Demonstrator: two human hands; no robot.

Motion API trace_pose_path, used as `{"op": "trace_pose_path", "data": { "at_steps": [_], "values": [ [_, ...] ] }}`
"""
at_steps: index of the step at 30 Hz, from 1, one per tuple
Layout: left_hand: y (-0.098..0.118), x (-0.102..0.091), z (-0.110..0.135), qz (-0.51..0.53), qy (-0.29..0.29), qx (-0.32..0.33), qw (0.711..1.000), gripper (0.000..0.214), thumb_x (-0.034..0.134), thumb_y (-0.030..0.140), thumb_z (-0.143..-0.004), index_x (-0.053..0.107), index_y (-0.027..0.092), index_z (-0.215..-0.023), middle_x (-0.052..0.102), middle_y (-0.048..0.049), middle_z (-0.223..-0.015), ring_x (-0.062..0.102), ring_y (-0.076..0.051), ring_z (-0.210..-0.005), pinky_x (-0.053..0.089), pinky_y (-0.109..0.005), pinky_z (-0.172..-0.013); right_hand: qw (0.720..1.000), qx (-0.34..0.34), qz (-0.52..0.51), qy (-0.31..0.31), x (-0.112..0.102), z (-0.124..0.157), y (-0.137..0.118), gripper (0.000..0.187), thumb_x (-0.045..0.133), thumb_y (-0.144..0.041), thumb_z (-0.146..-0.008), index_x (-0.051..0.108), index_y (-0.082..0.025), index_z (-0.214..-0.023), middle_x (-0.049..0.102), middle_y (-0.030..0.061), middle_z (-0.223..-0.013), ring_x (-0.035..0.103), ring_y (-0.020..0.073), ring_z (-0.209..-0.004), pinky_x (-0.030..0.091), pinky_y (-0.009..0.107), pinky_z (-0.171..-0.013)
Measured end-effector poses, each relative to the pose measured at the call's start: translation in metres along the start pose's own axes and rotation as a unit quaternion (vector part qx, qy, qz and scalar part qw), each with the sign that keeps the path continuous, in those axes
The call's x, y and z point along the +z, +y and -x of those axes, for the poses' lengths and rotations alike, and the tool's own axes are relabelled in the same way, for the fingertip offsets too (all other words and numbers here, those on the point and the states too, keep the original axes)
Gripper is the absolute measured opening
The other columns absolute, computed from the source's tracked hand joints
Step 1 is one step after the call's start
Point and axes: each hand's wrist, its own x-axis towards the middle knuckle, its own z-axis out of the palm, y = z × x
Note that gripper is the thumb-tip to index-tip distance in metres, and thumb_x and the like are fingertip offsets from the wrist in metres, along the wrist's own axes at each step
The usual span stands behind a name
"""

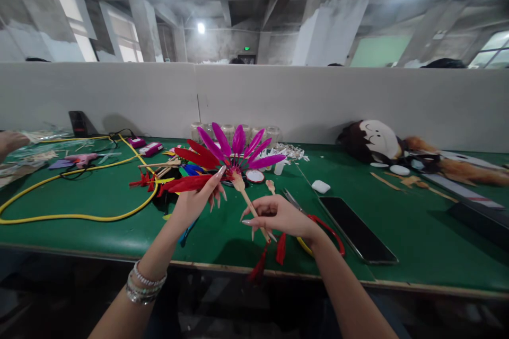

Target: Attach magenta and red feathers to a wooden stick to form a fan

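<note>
A wooden stick [249, 205] topped with a fan of magenta feathers [238, 149] and red feathers [191, 169] rises over the green table [119, 233]. My right hand [280, 215] is closed round the lower part of the stick. My left hand [194, 198] reaches up beside the head of the fan, one long-nailed finger touching the base of the feathers and the others curled. Red tassels [280, 249] hang under my right hand at the table's front edge.
A dark phone [357, 229] lies flat to the right, with scissors [294, 201] and a white pad [320, 186] near it. A yellow cable [71, 216] loops on the left beside a glue gun [79, 159]. A plush toy [374, 142] lies at the back right. A white partition wall [278, 100] closes off the far edge. Another person's hand [10, 143] shows at far left.
</note>
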Motion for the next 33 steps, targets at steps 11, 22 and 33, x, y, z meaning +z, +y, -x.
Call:
{"op": "trace_pose_path", "data": {
  "at_steps": [11,22,33],
  "values": [
    [0.005,0.001,0.002,-0.004,0.032,0.054,0.998,0.034,0.048,0.035,-0.081,0.060,0.016,-0.056,0.055,0.0020,-0.041,0.048,-0.009,-0.036,0.041,-0.020,-0.042,1.000,0.001,-0.009,-0.021,0.000,0.000,-0.002,0.027,0.063,-0.034,-0.070,0.064,-0.012,-0.086,0.063,0.0016,-0.062,0.048,0.0052,-0.039,0.043,0.018,-0.043],
    [0.009,0.003,0.004,-0.001,0.045,0.047,0.998,0.034,0.049,0.035,-0.081,0.057,0.015,-0.054,0.054,0.0020,-0.041,0.047,-0.008,-0.036,0.040,-0.019,-0.039,1.000,-0.002,-0.007,-0.018,0.001,-0.001,-0.001,0.028,0.064,-0.033,-0.068,0.065,-0.011,-0.086,0.062,0.0010,-0.059,0.048,0.0050,-0.039,0.042,0.018,-0.043],
    [-0.003,0.008,-0.002,0.037,0.034,0.053,0.997,0.023,0.057,0.039,-0.074,0.068,0.022,-0.086,0.069,-0.0008,-0.080,0.062,-0.019,-0.083,0.046,-0.029,-0.080,1.000,-0.004,-0.018,-0.001,0.005,-0.003,0.003,0.033,0.065,-0.036,-0.067,0.064,-0.013,-0.091,0.062,0.0007,-0.057,0.048,0.0061,-0.038,0.043,0.020,-0.043]
  ]
}}
